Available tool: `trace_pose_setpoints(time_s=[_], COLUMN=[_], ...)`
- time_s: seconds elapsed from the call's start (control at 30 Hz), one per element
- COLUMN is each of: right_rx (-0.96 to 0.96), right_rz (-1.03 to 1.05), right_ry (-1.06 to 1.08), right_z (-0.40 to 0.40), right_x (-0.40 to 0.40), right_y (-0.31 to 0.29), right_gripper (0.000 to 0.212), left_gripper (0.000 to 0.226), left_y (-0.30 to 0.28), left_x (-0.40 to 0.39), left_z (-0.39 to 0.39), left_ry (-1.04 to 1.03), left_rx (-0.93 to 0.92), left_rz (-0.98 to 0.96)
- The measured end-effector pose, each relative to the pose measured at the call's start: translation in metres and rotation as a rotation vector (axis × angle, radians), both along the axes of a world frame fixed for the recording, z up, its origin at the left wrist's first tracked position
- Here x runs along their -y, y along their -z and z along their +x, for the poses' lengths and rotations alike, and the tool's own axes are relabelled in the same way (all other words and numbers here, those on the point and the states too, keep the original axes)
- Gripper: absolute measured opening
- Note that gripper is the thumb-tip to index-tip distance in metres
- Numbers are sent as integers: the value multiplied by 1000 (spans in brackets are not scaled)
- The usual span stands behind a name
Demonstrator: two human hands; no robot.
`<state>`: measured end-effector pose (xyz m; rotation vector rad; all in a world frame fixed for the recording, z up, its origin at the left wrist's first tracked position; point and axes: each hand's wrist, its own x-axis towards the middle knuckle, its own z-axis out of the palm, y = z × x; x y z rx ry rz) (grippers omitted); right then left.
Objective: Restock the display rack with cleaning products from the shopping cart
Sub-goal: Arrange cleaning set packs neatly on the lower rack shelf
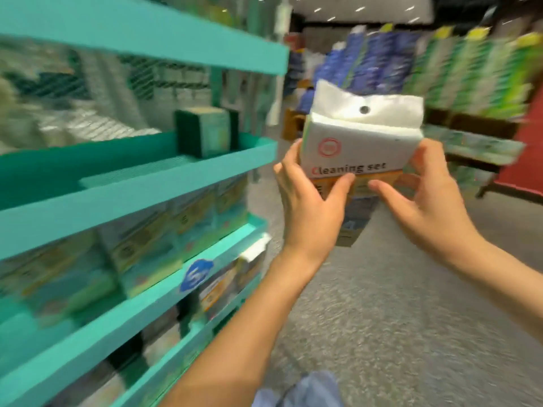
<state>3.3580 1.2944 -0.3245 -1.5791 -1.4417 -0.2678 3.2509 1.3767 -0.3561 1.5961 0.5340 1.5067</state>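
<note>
1. Head view: both hands hold one cleaning set pack point(357, 142) up in the air, just to the right of the teal display rack point(164, 177).
2. The left hand point(308, 198) grips the pack's left side, thumb across the front. The right hand point(426, 195) holds the right side with its fingers spread.
3. The pack looks light and squishy, I think. Its plastic wrap may be slippery, so holding both sides low down seems best.

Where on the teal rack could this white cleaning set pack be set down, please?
The second shelf looks bare right of the dark green sponge pack, up to its end wall. The shelf below is packed tight with boxes. Both hands, left hand and right hand, hold the cleaning set pack.
</note>
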Motion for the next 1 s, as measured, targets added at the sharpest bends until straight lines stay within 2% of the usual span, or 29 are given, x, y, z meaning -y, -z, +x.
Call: trace_pose_setpoints(time_s=[0.27,0.4,0.53,0.63,0.83,1.0], right_rx=[-264,-308,-269,-208,-239,-226], right_rz=[-7,-49,-130,-184,-292,-419], right_ry=[-353,-482,-583,-640,-681,-602], right_z=[-85,-128,-171,-199,-236,-251], right_x=[-81,-106,-124,-138,-164,-183], right_y=[74,95,112,121,143,148], right_gripper=[48,50,51,53,49,26], left_gripper=[73,70,67,64,54,42], left_y=[58,87,112,124,150,154], left_x=[-40,-46,-39,-36,-44,-58], left_z=[-108,-159,-201,-225,-256,-269], left_ry=[-331,-561,-765,-844,-894,-881], left_rx=[-167,-206,-166,-74,23,18], left_rz=[33,69,7,-38,-153,-280])
